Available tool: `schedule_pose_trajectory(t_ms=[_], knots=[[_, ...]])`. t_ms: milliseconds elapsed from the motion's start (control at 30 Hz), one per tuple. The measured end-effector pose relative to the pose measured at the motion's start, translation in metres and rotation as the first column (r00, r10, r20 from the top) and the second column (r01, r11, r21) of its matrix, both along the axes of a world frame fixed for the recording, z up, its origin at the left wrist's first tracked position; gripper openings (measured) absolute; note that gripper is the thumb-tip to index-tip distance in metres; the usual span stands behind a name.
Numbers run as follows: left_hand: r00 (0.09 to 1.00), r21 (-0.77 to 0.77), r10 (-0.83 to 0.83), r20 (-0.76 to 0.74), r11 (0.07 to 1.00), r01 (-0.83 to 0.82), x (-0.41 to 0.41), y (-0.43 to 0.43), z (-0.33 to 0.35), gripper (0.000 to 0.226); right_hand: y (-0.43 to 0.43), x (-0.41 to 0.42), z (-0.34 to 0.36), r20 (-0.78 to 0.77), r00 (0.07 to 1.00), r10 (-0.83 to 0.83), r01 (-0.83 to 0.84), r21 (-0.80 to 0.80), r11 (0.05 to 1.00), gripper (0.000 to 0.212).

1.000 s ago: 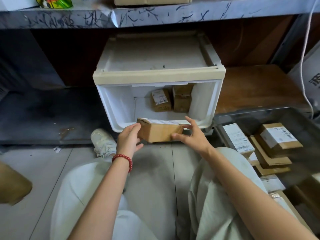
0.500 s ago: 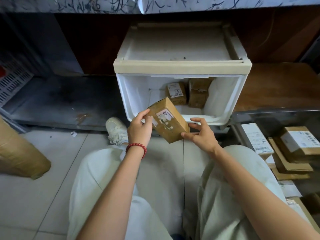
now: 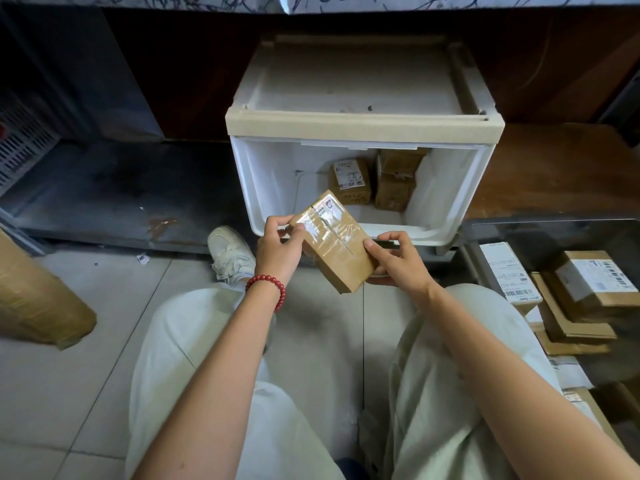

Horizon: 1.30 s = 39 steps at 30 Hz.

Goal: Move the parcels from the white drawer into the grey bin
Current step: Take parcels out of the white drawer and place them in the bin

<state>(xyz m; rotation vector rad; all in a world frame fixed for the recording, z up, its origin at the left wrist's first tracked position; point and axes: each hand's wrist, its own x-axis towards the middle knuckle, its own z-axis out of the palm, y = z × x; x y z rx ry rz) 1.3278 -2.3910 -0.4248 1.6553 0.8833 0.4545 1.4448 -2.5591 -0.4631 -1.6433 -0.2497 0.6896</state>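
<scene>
A brown taped parcel (image 3: pixel 334 240) hangs tilted in front of the white drawer (image 3: pixel 263 188), above the floor. My left hand (image 3: pixel 278 249) pinches its upper left end; my right hand (image 3: pixel 398 263) grips its lower right end. Two more brown parcels stay at the back of the drawer: one with a white label (image 3: pixel 349 180) and one plain (image 3: pixel 396 180). The grey bin (image 3: pixel 512 225) stands to the right, with several labelled parcels (image 3: pixel 595 280) inside.
A dark low shelf (image 3: pixel 114 192) runs left of the drawer. A large brown wrapped bundle (image 3: pixel 34 299) lies on the tiled floor at the left. My knees and a white shoe (image 3: pixel 230 254) fill the space below the hands.
The parcel came out of the drawer's mouth, tipped upright and turned so its taped face shows. Both hands drew back towards me with it, and the view shifted left and down.
</scene>
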Motion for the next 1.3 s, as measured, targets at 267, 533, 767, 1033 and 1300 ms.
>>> schedule_pose_trajectory(t_ms=[267, 533, 767, 1033, 1300], knots=[[0.996, 0.091, 0.065, 0.059, 0.993, -0.070, -0.001, -0.004, -0.001, 0.019, 0.001, 0.003, -0.001, 0.012, 0.994, -0.105, 0.102, 0.124, 0.987, 0.032], [1.000, 0.034, -0.007, 0.002, 0.999, 0.007, -0.004, -0.001, -0.008, 0.032, -0.003, -0.001, 0.008, 0.025, 1.000, -0.014, 0.012, 0.087, 0.996, 0.057], [0.995, 0.113, -0.096, 0.006, 0.989, 0.095, -0.001, -0.009, -0.005, 0.059, -0.007, -0.003, 0.015, 0.151, 0.984, 0.096, -0.105, 0.052, 0.993, 0.072], [0.994, 0.110, -0.096, 0.059, 0.990, 0.090, 0.018, -0.025, -0.003, 0.049, -0.015, -0.002, 0.024, 0.284, 0.959, -0.007, -0.013, 0.067, 0.998, 0.054], [0.937, 0.122, -0.288, 0.196, 0.956, 0.268, 0.066, -0.065, 0.036, 0.047, -0.062, 0.026, 0.062, 0.326, 0.902, -0.284, 0.239, 0.171, 0.956, 0.072]])
